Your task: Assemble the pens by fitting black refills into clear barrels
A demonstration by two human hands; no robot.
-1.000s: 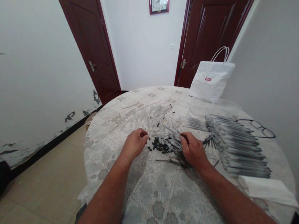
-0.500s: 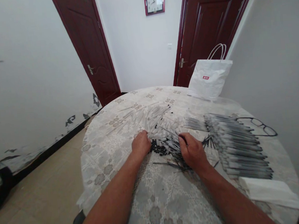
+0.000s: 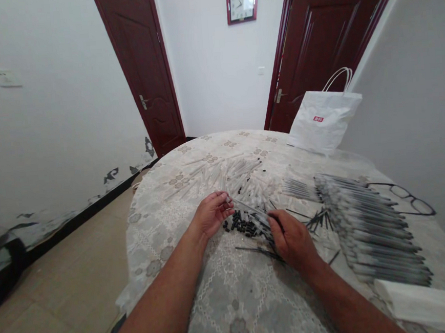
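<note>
Between my two hands stretches a slim, clear pen point(image 3: 250, 208). My right hand point(image 3: 293, 237) is closed around its right end. At the other end, the thumb and fingertips of my left hand point(image 3: 213, 214) are pinched together; any small part between them is too small to make out. Below the pen lies a heap of small black caps point(image 3: 244, 226). Dark thin sticks point(image 3: 258, 251) lie under and beside my right hand. Beyond my hands, clear empty tubes point(image 3: 223, 174) are spread loosely.
A long row of grey-black pens point(image 3: 381, 231) lies on the right, with eyeglasses point(image 3: 405, 195) beyond it. A white paper bag point(image 3: 324, 120) stands at the back right. Folded white tissue point(image 3: 421, 302) rests near the right edge. A patterned cloth point(image 3: 225, 299) covers the round table.
My left hand has risen from beside the black caps and turned, its fingertips now at the pen's left end. My right hand still holds the pen. The view has shifted slightly left.
</note>
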